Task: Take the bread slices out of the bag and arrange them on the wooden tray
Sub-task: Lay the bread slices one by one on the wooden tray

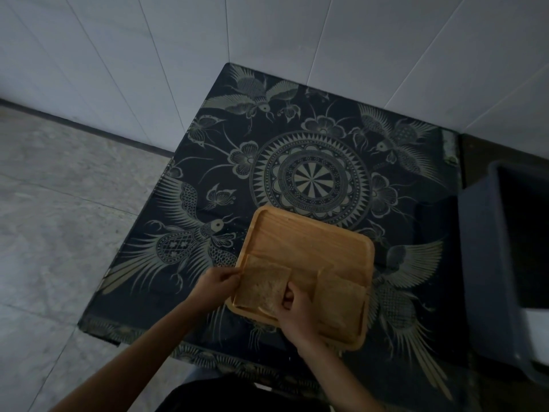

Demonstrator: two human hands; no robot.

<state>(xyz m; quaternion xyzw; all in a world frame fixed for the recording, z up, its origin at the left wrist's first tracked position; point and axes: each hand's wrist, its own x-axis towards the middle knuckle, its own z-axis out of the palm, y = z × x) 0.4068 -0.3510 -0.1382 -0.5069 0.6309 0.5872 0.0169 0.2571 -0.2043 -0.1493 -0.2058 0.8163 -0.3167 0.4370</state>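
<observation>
A square wooden tray (306,242) lies on the dark patterned tablecloth, near the table's front edge. One bread slice (263,285) rests in the tray's near left corner. My left hand (218,282) pinches its left edge and my right hand (294,310) grips its right edge. A second bread slice (338,304) lies flat in the near right part of the tray, beside my right hand. The far half of the tray is bare wood. No bread bag is in view.
The table (312,173) stands in a corner of white tiled walls, covered by a black cloth with birds and a round medallion. A dark grey bin (487,263) stands to the right of the table. Grey floor tiles lie to the left.
</observation>
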